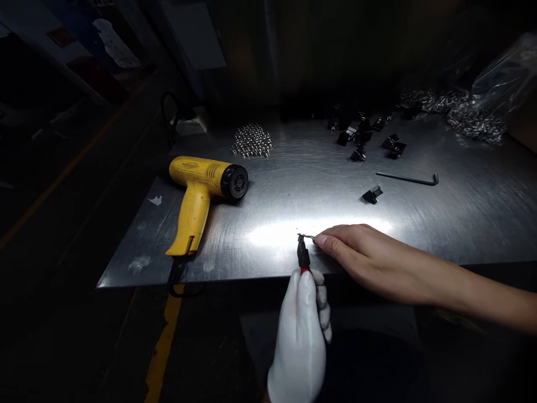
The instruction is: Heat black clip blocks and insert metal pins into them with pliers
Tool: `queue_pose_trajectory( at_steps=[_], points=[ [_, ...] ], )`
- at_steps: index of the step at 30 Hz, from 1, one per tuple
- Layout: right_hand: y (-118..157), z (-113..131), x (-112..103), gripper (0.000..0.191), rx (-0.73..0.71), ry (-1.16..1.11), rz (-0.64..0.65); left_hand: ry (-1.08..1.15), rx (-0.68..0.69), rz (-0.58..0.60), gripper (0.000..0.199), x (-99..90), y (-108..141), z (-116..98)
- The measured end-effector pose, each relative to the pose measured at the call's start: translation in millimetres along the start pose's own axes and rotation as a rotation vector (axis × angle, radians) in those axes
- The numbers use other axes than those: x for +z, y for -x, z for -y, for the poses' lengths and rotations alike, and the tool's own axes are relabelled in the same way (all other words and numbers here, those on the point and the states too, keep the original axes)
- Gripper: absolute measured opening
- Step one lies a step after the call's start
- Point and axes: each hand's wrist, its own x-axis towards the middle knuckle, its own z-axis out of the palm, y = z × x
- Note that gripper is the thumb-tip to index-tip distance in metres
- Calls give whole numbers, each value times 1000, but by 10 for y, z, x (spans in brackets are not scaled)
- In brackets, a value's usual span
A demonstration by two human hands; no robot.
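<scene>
My left hand (304, 330), in a white glove, is closed around a dark tool with a red part (303, 254), which looks like pliers and points away from me. At the tool's tip is a small piece too tiny to make out. My bare right hand (356, 249) pinches a thin bent metal piece (309, 237) whose far end meets the tool's tip. Both hands are at the front edge of the metal table (268, 207). Beyond my right hand lies a small black clip-like part (372, 194).
A yellow heat gun (197, 184) lies at the left. Farther back are a pile of small metal pieces (252, 140), several black parts (356, 134), a hex key (406, 178), and shiny metal parts (478, 120) beside a clear plastic bag (509, 73).
</scene>
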Motion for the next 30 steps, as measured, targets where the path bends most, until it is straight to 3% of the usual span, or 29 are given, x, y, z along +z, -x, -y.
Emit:
queue_pose_trajectory(
  at_steps=[11, 30],
  points=[
    [-17, -42, -11, 53, 30, -16, 13, -42, 39, 88, 61, 40, 43, -125],
    [7, -31, -1, 51, 0, 31, -17, 15, 25, 92, 60, 2, -69, 20]
  ],
)
